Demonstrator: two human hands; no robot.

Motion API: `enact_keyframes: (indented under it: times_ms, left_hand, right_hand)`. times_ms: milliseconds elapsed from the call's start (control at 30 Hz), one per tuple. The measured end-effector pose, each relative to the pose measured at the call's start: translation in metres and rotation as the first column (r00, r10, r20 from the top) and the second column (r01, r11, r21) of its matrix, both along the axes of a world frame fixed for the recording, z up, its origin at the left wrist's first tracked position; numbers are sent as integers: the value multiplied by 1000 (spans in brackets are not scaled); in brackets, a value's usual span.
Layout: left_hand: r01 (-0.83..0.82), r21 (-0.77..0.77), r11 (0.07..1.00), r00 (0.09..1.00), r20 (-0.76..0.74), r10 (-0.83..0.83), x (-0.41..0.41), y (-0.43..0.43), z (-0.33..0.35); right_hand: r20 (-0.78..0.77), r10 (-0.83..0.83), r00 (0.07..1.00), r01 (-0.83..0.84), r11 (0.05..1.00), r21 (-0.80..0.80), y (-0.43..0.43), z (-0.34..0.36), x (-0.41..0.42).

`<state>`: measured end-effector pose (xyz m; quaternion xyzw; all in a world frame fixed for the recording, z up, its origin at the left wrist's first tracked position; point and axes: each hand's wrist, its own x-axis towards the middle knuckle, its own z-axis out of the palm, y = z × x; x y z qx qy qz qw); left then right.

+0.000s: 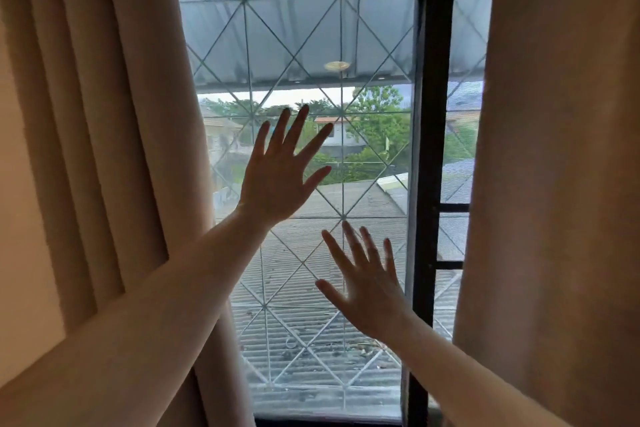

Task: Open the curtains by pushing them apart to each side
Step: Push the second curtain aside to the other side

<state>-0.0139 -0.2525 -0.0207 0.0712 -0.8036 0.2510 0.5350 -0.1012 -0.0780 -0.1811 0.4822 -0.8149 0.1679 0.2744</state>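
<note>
Two beige curtains hang at a window. The left curtain [114, 121] is gathered in folds at the left side, and the right curtain [554, 166] hangs at the right side, leaving a wide gap with glass between them. My left hand [280, 173] is raised in the gap with fingers spread, just right of the left curtain's edge and holding nothing. Lower down, my right hand [370, 288] is also spread open in front of the glass, well left of the right curtain. Neither hand touches fabric.
The window has a dark frame [431, 149] with a vertical post right of centre and a white diamond-pattern grille [341, 104] outside. Beyond it are corrugated roofs, trees and houses. A plain wall [20, 218] is at the far left.
</note>
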Motion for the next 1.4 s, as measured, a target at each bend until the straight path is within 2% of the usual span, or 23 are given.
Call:
enact_keyframes:
  times_ms: [500,733,900,1100,1267,1400]
  left_hand:
    - [330,-109,938,943,1,-332,-102,29,13]
    - [470,-101,877,882,29,-470,-132,55,14]
    - [532,-102,841,846,18,-533,-148,79,11]
    - [626,-73,776,780,56,-624,-167,113,11]
    - [663,-84,744,748,64,-660,-183,143,16]
    - [684,-82,724,728,37,-684,-194,167,17]
  right_hand:
    - [-28,-339,940,337,939,-66,38,8,-32]
    - [49,-394,918,397,909,-126,61,13,-33]
    - [27,-514,858,514,853,-86,82,20,-26]
    - [15,-590,808,587,800,-124,108,21,-31]
    - [-82,-682,727,669,730,-140,136,26,-43]
    - [-108,-702,704,689,712,-134,156,24,-57]
